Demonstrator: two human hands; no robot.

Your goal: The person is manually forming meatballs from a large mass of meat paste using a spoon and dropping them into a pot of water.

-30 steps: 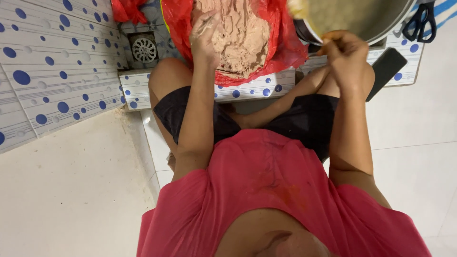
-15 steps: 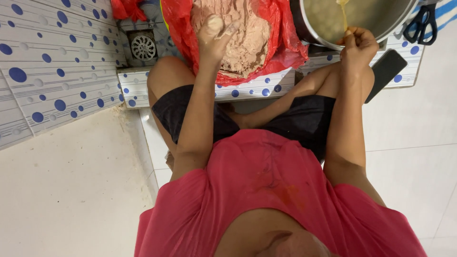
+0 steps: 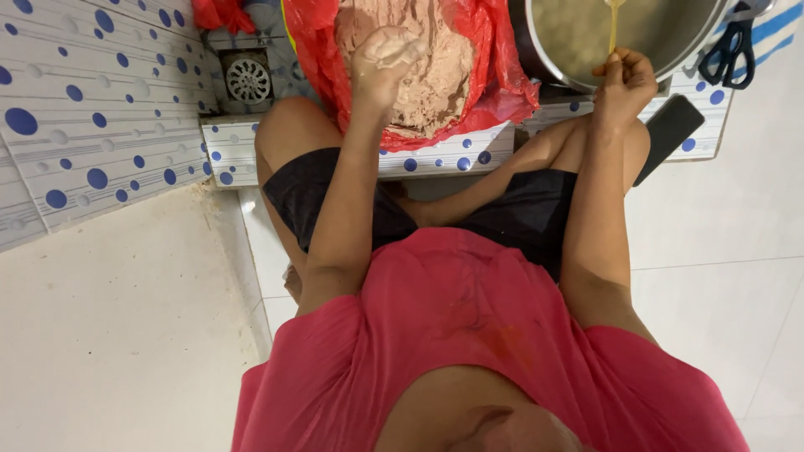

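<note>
- Two hands are working here: the left hand (image 3: 378, 63) is curling closed around a pale, sticky lump of dough (image 3: 387, 46), lifting it just above the bag.
- Brownish dough mass (image 3: 435, 75) is sitting in a red plastic bag (image 3: 494, 84) on the floor.
- Right hand (image 3: 624, 84) is pinching a thin yellow spoon (image 3: 614, 25) that's dipping into the metal pot (image 3: 536, 59) of yellowish liquid.

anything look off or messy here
Nothing is spilled. The left hand is caked with the pale brown paste heaped in the red plastic bag. Scissors and a dark phone lie on the floor beside the pot.
</note>
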